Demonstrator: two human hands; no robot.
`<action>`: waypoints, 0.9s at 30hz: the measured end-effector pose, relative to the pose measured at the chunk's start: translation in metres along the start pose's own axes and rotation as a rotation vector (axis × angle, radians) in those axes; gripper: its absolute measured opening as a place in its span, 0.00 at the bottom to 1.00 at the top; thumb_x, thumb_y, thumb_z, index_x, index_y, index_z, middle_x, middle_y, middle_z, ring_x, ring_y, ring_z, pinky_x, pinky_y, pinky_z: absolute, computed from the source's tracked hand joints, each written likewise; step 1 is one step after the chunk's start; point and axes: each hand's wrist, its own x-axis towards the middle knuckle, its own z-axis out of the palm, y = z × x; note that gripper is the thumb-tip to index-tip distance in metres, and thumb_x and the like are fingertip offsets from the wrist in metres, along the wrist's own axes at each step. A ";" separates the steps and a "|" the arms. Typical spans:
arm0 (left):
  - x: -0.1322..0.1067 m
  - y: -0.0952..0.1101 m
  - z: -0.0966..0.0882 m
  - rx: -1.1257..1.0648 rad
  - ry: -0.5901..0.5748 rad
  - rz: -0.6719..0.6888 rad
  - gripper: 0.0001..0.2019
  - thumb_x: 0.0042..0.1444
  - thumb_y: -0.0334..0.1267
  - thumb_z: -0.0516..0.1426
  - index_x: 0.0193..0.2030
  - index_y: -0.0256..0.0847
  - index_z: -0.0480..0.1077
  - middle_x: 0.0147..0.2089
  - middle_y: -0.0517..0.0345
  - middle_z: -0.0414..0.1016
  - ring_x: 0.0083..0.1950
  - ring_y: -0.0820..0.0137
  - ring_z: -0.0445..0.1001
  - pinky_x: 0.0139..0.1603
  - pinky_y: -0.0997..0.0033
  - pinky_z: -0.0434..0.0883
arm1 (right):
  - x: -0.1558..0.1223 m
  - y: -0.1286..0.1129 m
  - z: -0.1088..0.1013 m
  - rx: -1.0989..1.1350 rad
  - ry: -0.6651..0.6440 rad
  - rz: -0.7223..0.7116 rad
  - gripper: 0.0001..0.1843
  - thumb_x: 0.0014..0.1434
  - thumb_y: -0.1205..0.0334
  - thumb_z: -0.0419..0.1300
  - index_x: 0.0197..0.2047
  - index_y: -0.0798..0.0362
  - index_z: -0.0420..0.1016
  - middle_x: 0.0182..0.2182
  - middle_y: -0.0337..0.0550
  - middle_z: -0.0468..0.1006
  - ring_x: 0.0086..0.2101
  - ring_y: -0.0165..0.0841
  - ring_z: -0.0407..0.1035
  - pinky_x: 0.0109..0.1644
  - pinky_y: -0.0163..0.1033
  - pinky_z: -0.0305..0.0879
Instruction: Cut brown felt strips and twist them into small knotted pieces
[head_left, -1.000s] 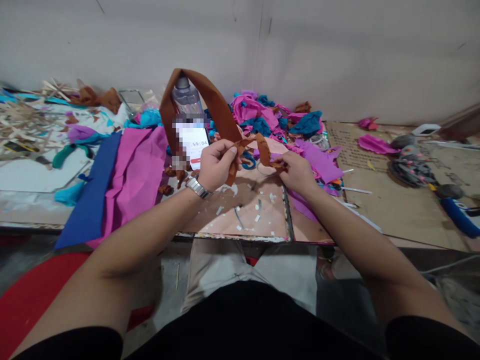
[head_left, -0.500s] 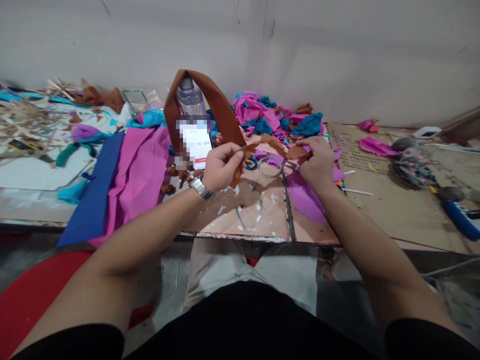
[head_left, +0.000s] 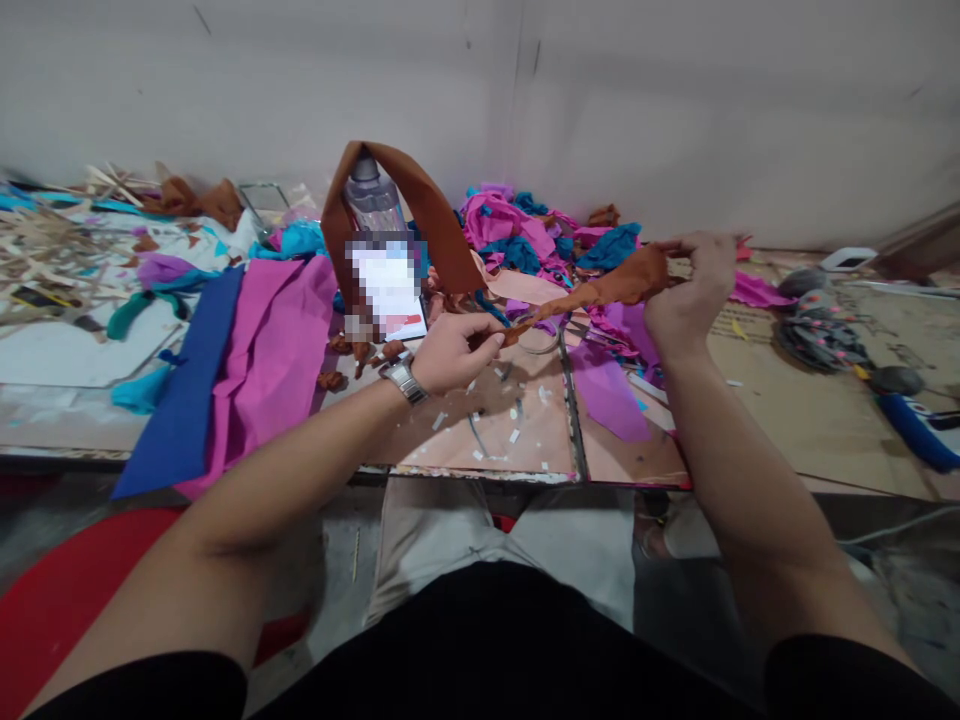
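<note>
A brown strip of crepe paper [head_left: 592, 292] is stretched between my two hands above the worktable. Its narrow, twisted end is pinched in my left hand [head_left: 459, 350], which wears a metal watch. My right hand [head_left: 694, 285] is closed on the wider, crumpled end, higher up and to the right. A ring of wire [head_left: 534, 347] lies on the table beneath the strip. Close to my left hand stands a lit phone [head_left: 390, 300], in front of a bottle [head_left: 375, 205] draped with a long brown strip [head_left: 435, 215].
Crumpled pink and teal paper [head_left: 510, 225] is heaped at the back. Pink sheets [head_left: 277, 340] and a blue sheet [head_left: 191, 390] overhang the front edge at left. Small brown twisted pieces [head_left: 332, 381] lie by the phone. Pliers with blue handles [head_left: 919, 430] rest at far right.
My right hand has moved right and up, drawing the brown strip out longer and straighter. My left hand has shifted slightly down and stays pinched on its end.
</note>
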 end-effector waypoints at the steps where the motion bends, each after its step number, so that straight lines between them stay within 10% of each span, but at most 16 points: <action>1: 0.000 -0.001 0.000 0.041 -0.021 0.007 0.13 0.66 0.42 0.55 0.35 0.38 0.76 0.29 0.60 0.79 0.31 0.72 0.73 0.36 0.71 0.64 | -0.001 0.001 0.002 -0.012 -0.039 0.010 0.11 0.70 0.57 0.59 0.52 0.46 0.77 0.50 0.55 0.76 0.49 0.52 0.66 0.55 0.62 0.62; 8: 0.003 -0.005 0.002 0.205 -0.186 -0.018 0.12 0.64 0.42 0.56 0.35 0.40 0.78 0.27 0.60 0.74 0.28 0.72 0.68 0.33 0.68 0.58 | -0.019 0.002 0.029 -0.154 -0.463 -0.055 0.25 0.58 0.62 0.63 0.59 0.53 0.77 0.54 0.57 0.76 0.56 0.53 0.69 0.60 0.62 0.66; 16: 0.004 -0.004 0.003 0.253 -0.235 -0.064 0.13 0.64 0.42 0.55 0.34 0.40 0.78 0.28 0.58 0.76 0.29 0.70 0.69 0.34 0.66 0.57 | -0.027 -0.060 0.017 0.131 -0.930 -0.357 0.44 0.48 0.73 0.59 0.69 0.44 0.68 0.68 0.51 0.69 0.67 0.53 0.62 0.69 0.65 0.58; 27: 0.004 -0.009 0.002 0.232 -0.208 -0.071 0.12 0.62 0.42 0.56 0.32 0.40 0.76 0.26 0.59 0.74 0.28 0.70 0.69 0.32 0.67 0.58 | -0.016 -0.031 0.025 -0.015 -0.573 -0.140 0.18 0.51 0.72 0.55 0.36 0.48 0.84 0.43 0.46 0.86 0.47 0.47 0.75 0.57 0.56 0.67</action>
